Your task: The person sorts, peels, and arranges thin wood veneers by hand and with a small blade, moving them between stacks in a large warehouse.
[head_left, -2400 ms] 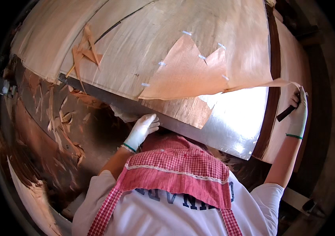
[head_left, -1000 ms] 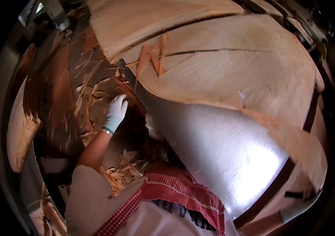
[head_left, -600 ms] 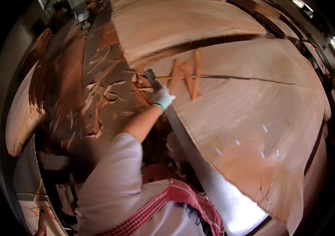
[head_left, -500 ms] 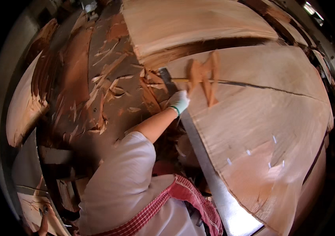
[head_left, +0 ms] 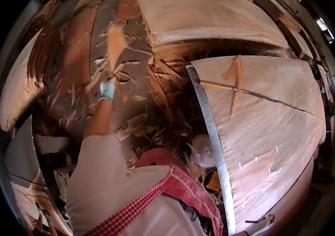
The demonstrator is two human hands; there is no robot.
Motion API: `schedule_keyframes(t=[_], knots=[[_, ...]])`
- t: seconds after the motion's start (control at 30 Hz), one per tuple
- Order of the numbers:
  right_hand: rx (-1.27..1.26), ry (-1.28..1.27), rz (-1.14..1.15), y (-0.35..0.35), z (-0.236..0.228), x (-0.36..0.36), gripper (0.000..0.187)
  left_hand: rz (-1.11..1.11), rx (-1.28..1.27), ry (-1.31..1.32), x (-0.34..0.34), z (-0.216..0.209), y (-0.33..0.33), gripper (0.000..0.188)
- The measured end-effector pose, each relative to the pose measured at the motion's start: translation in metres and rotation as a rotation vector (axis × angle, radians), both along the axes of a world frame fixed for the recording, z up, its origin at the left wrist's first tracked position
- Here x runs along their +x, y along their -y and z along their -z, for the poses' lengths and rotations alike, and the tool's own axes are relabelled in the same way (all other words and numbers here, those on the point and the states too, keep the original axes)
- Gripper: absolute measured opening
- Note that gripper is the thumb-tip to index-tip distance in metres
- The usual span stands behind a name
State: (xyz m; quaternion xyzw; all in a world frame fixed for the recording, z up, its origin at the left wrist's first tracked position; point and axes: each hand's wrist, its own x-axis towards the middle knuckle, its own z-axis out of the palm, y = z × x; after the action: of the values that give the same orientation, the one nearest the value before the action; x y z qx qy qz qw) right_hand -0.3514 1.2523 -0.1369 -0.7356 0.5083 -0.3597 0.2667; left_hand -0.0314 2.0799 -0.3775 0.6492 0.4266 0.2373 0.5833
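Observation:
My left hand (head_left: 108, 89), in a white and green glove, reaches out over the littered floor. Its fingers appear closed on the lower end of an orange-brown veneer scrap (head_left: 116, 44), which is blurred by motion. At the lower right, my right hand (head_left: 265, 225) is by the near edge of a large pale veneer sheet (head_left: 270, 129). A thin dark tool (head_left: 251, 221) shows at its fingers, which look curled; its kind is unclear. Another orange-brown scrap (head_left: 236, 74) lies on the sheet, across a dark line that continues from a yellow-brown stick (head_left: 216, 85).
A metal edge (head_left: 211, 133) runs along the sheet's left side. Beyond is another veneer stack (head_left: 214, 21). Torn strips (head_left: 161, 92) litter the floor. A clear plastic bag (head_left: 203, 151) lies below the edge. A co-worker's hand (head_left: 45, 216) shows at lower left.
My left hand has swung left, off the sheet's corner and over the floor, carrying a veneer scrap. One scrap stays on the sheet. My right hand has come into view at lower right.

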Motion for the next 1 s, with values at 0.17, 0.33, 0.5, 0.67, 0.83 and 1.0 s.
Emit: schedule_keyframes(t=[0.17, 0.33, 0.5, 0.67, 0.83, 1.0], knots=[[0.373, -0.12, -0.181, -0.04, 0.077, 0.052, 0.023, 0.428, 0.259, -0.817, -0.139, 0.059, -0.017, 0.031], [0.623, -0.092, -0.557, -0.143, 0.116, 0.102, 0.021, 0.735, 0.606, -0.799, -0.181, 0.078, -0.025, 0.035], [0.532, -0.224, -0.835, -0.216, 0.107, 0.184, 0.022, 0.687, 0.533, -0.492, -0.133, 0.064, -0.042, 0.025], [0.513, -0.103, -0.864, -0.24, 0.132, 0.307, 0.026, 0.892, 0.275, -0.327, -0.069, 0.076, 0.01, 0.019], [0.095, -0.281, -0.527, -0.219, 0.215, 0.427, 0.045, 1.203, 0.432, -0.349, -0.001, 0.072, 0.021, 0.036], [-0.151, -0.653, -0.486, -0.277, 0.207, 0.496, 0.022, 1.284, 0.374, -0.549, 0.07, 0.006, -0.025, 0.041]])
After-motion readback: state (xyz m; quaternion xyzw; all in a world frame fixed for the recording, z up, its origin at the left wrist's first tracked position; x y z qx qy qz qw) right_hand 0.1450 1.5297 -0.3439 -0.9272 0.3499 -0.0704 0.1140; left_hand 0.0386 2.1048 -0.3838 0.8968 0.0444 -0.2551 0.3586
